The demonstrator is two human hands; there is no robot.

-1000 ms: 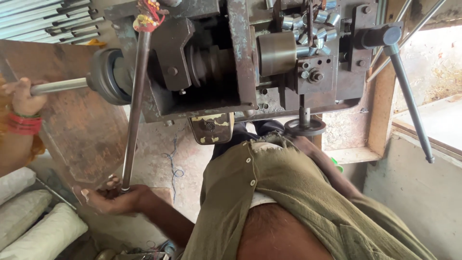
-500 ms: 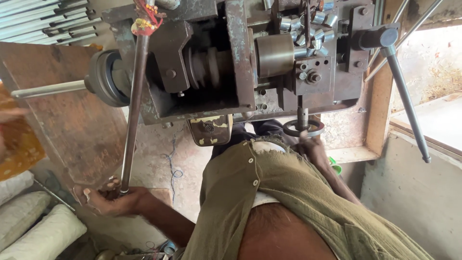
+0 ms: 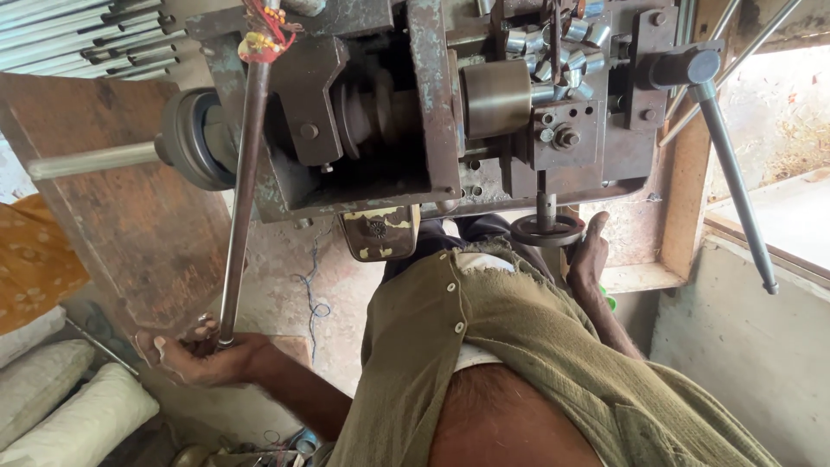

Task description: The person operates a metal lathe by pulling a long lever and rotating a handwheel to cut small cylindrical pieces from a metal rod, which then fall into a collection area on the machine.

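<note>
Dusty concrete floor with white sacks, blue cord.

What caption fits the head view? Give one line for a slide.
Left hand grips a lathe's long steel lever; right hand rests at its small handwheel.

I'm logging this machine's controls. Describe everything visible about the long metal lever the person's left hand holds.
The long lever is a straight, round metal bar, dull grey-brown and worn. Its upper end meets the machine near a knot of red and yellow thread; how it is fixed there cannot be made out. It runs downward, slightly tilted, across the rusty plate. Its lower end sits in the left hand, whose fingers curl around it. Nothing else touches it. The right hand is at the small handwheel.
</note>
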